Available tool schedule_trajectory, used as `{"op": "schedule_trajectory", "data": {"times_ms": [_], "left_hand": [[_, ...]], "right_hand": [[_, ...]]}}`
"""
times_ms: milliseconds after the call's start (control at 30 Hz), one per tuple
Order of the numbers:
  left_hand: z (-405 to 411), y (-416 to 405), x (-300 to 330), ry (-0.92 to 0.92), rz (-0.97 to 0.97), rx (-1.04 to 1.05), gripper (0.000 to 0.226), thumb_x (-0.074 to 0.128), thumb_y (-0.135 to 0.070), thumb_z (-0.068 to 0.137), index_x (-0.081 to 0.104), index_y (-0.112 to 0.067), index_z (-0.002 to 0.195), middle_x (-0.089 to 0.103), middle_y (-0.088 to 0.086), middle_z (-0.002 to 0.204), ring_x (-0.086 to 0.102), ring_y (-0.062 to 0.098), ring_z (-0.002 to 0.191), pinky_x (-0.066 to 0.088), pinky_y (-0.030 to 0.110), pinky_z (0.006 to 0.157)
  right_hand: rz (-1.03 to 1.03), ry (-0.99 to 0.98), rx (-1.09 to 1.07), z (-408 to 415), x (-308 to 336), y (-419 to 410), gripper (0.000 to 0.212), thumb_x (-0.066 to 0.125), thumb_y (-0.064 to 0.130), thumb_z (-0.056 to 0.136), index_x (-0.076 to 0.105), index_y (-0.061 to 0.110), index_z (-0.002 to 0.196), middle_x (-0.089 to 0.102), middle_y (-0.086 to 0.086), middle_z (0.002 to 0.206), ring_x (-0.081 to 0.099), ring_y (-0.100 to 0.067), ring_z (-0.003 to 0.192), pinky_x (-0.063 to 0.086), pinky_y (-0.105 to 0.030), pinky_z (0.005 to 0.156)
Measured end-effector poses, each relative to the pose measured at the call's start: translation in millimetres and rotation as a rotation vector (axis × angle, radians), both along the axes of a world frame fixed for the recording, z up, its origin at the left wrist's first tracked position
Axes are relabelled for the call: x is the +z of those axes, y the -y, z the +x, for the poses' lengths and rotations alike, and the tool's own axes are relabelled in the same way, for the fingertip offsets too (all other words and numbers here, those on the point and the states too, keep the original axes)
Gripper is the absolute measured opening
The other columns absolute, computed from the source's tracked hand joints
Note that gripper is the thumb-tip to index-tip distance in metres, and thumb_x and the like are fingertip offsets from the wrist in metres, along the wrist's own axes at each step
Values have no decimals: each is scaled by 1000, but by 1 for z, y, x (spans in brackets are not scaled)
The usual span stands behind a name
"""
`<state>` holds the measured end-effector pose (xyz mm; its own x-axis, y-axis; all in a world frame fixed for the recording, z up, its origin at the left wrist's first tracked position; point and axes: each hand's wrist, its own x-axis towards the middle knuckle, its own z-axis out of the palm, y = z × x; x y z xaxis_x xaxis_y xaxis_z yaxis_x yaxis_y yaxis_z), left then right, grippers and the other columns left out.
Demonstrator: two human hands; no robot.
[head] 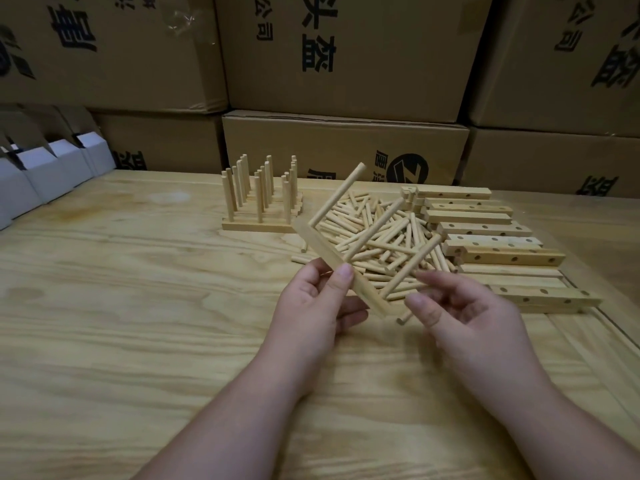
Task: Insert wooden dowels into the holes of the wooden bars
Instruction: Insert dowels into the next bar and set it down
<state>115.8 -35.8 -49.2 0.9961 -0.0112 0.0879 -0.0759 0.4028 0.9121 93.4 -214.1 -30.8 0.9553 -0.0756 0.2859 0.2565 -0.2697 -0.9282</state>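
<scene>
above table (138,306): left hand (311,299) fingers pinch bar (341,270); right hand (460,310) fingers grasp third dowel (412,271).

Pale bar (341,268) tilted above the table, three dowels (375,232) standing out of it, loose dowel pile (381,237) behind, drilled bars (485,230) stacked right, finished bars (263,202) with upright dowels behind left

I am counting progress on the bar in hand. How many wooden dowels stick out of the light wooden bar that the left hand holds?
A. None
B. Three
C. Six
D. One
B: three round wooden dowels stand out of the light wooden bar gripped by the left hand, and the right hand pinches the nearest of them at the bar's near end.
</scene>
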Motion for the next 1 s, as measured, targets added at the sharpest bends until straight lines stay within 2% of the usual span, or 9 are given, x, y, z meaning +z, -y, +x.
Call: {"op": "schedule_trajectory", "data": {"times_ms": [100,300,400,500,567,667,767,867,1000], "left_hand": [[0,0,0,9,-6,-2,27,63,-28,94,62,-21,119,78,2,107,76,25,93,61,31,76],[5,-3,-2,-15,-29,40,19,59,-25,101,62,-30,119,76,-2,114,74,20,104,58,36,80],[9,-4,-3,-86,-113,106,17,59,-26,101,62,-28,117,76,-2,112,73,18,104,61,41,81],[15,-3,-2,-238,-242,117,18,59,-31,100,60,-26,117,74,4,111,73,23,101,61,40,73],[19,-4,-1,-307,-287,92,13,57,-31,101,59,-26,113,74,5,108,74,25,94,60,39,68],[21,-3,-4,-288,-209,22,9,53,-31,104,60,-30,110,76,7,104,75,24,85,59,36,64],[21,-1,-10,-222,-134,-44,30,52,-36,101,54,-45,129,78,-1,94,72,12,73,56,30,64],[20,-5,-12,-207,-120,-46,52,55,-37,98,41,-47,147,77,-7,96,73,13,73,56,30,62],[17,-8,-14,-232,-82,-49,81,64,-45,83,28,-42,156,77,-11,95,74,15,78,60,32,63]], "right_hand": [[-137,-35,33,2,2,-4,37,75,47,62,76,32,96,74,6,82,66,-16,73,57,-30,64],[-422,-111,92,31,14,-11,14,78,43,75,73,40,88,72,17,84,65,-5,75,56,-34,68],[-588,-116,110,56,23,-23,8,76,41,82,69,42,86,70,26,85,65,2,78,54,-26,68],[-694,-46,136,88,31,-47,10,72,39,87,65,45,90,67,23,85,60,7,82,43,-15,66],[-691,-4,138,113,32,-67,13,72,35,89,68,39,100,64,23,86,57,9,84,40,-13,66],[-706,15,145,147,28,-98,20,72,30,90,73,25,109,60,22,85,53,8,82,39,-15,67],[-770,-22,162,170,20,-123,25,70,30,92,72,23,116,63,13,92,56,-5,86,42,-22,75],[-847,-55,156,184,11,-140,25,69,31,92,72,25,117,71,5,107,60,-13,96,47,-27,83],[-929,-69,109,196,-2,-147,23,69,34,91,74,27,112,73,7,103,64,-15,95,55,-35,88]]}}
